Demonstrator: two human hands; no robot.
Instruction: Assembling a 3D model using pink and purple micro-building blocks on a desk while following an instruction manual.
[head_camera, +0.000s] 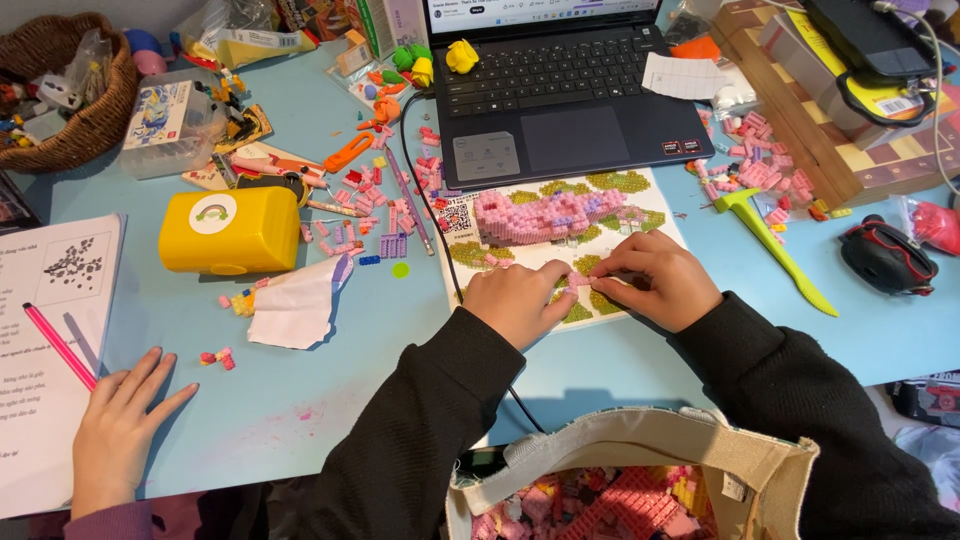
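Pink brick piece (581, 279) pinched between fingers of left hand (518, 300) and right hand (655, 281), over baseplate (655, 218).

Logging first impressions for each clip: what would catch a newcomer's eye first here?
Probably the two hands, left hand and right hand, pressing small pieces onto a pink and green brick model lying just in front of the open laptop. Next, the bright yellow box at left on the blue table, and another person's hand resting at the lower left.
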